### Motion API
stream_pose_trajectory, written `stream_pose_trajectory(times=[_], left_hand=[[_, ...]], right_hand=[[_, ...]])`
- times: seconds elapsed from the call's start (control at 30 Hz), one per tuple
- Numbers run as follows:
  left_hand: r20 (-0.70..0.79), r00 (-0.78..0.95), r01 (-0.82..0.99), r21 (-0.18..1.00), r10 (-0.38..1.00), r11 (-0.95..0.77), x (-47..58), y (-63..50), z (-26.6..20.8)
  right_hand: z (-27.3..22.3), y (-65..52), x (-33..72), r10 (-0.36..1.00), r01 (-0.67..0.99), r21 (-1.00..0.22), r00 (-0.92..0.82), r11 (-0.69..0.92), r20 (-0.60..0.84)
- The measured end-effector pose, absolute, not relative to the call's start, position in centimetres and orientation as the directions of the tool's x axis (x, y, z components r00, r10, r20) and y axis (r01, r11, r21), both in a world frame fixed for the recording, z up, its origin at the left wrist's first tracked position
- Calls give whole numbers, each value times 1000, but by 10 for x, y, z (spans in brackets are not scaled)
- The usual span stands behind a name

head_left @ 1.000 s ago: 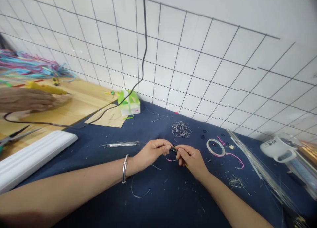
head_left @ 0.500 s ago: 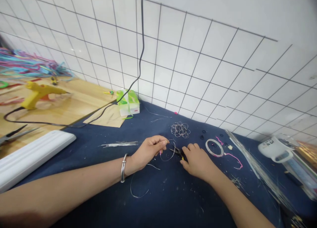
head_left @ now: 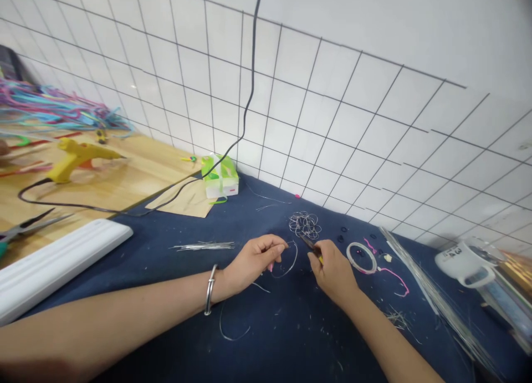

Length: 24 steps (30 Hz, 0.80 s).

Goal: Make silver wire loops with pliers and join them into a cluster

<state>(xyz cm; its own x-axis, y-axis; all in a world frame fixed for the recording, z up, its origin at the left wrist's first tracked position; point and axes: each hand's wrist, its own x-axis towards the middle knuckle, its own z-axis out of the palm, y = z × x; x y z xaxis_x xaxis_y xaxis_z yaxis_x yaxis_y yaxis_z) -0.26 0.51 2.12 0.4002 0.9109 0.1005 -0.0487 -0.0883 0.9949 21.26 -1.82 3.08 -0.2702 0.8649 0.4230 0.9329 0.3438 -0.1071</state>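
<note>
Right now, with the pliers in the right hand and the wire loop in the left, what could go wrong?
In the right hand, the pliers reach close to the tangled wire rings and might snag them. The wire loop is pinched by just the left hand, so it could slip. The black cord runs to the yellow glue gun, so a tug could drag the gun.

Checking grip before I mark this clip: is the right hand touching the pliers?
Touching. The head view shows the right hand closed around the handle end of the pliers, their dark tips projecting beyond it.
</note>
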Motion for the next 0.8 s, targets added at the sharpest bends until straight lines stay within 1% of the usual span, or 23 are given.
stream_pose_trajectory(times=[0.1, 0.2, 0.5, 0.8], left_hand=[[101, 402, -80, 994, 910, -75, -3, 5, 21], [100, 406, -91, 993, 909, -69, -4, 5, 20], [66, 482, -93, 995, 874, -23, -2, 0, 23], [43, 492, -108, 994, 870, 12, -1, 0, 22]], right_hand=[[33, -19, 211, 795, 911, 6, -364, 413, 486], [34, -19, 209, 783, 905, 60, -396, 421, 479], [37, -24, 205, 798, 915, 106, -392, 389, 457], [37, -25, 207, 787, 905, 178, -425, 387, 447]])
